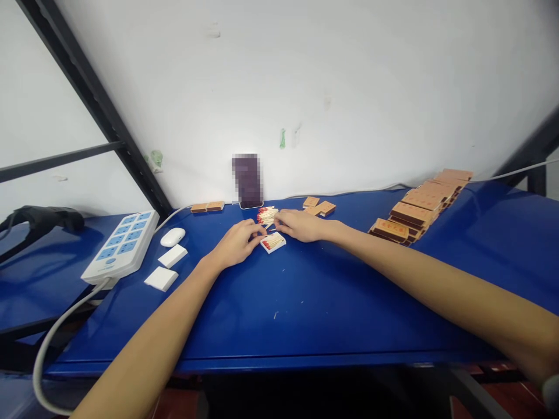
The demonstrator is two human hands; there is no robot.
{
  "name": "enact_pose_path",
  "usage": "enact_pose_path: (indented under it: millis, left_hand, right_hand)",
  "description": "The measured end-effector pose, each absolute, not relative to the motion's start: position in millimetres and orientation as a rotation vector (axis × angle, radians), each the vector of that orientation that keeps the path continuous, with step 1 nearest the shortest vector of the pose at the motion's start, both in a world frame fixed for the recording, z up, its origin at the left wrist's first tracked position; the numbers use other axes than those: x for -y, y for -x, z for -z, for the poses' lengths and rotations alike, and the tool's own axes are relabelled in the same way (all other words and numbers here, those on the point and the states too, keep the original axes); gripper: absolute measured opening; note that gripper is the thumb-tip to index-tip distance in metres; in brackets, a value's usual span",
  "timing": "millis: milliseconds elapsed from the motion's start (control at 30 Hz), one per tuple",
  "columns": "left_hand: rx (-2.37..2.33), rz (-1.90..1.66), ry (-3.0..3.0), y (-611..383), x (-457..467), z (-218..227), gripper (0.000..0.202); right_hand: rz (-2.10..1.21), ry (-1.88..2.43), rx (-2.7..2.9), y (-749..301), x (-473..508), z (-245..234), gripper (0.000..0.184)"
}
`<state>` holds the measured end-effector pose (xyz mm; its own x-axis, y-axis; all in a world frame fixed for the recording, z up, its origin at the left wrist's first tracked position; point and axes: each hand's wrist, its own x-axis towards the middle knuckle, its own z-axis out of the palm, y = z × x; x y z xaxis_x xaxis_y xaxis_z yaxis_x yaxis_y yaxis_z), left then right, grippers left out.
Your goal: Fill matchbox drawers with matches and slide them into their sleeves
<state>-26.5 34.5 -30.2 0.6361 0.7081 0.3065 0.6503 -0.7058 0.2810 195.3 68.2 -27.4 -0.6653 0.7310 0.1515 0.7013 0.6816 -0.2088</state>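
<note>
A small white matchbox tray (274, 248) lies on the blue table and holds several red-tipped matchsticks (271, 241). At its left back corner, the bent fingers of my left hand (238, 241) close against the tray. My right hand (301, 225) is just behind and right of the tray, its fingertips pinched at a matchstick (273, 230); the grip is small and partly hidden. Between and beyond my hands sits a loose pile of matchsticks (267, 215), with red heads mostly toward the left. My right fingers partly cover the pile's right side.
Left stand two white trays (161, 279), a white rounded case (173, 237) and a power strip (122, 247). Matchbox sleeves (208, 206) and more small boxes (323, 208) lie near the wall. A phone (248, 180) leans there. Stacked sleeves (421, 203) spread at right.
</note>
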Motion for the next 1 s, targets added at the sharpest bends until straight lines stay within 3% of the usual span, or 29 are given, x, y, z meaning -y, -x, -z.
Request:
enact_pose_path:
  millis: [367, 500, 700, 1000]
  left_hand:
    - [-1.295, -1.144, -2.143, 32.9, -39.7, 27.2, 0.025]
    - [-1.086, -1.087, -1.996, 22.7, -29.8, 24.2, 0.026]
    - [-1.016, -0.914, -2.240, 13.1, -22.0, 25.3, 0.022]
    - [-1.213, -0.799, -2.473, 17.7, -21.5, 26.8, 0.025]
  right_hand:
    - [-0.496, 0.810, 2.757, -196.2, -51.5, -4.8, 0.013]
    - [-0.496, 0.949, 2.661, -197.8, -52.7, -4.0, 0.020]
    - [-0.741, 1.010, 2.795, -202.8, -52.4, -7.5, 0.042]
    - [-0.654, 1.142, 2.787, -198.5, -50.7, -3.9, 0.046]
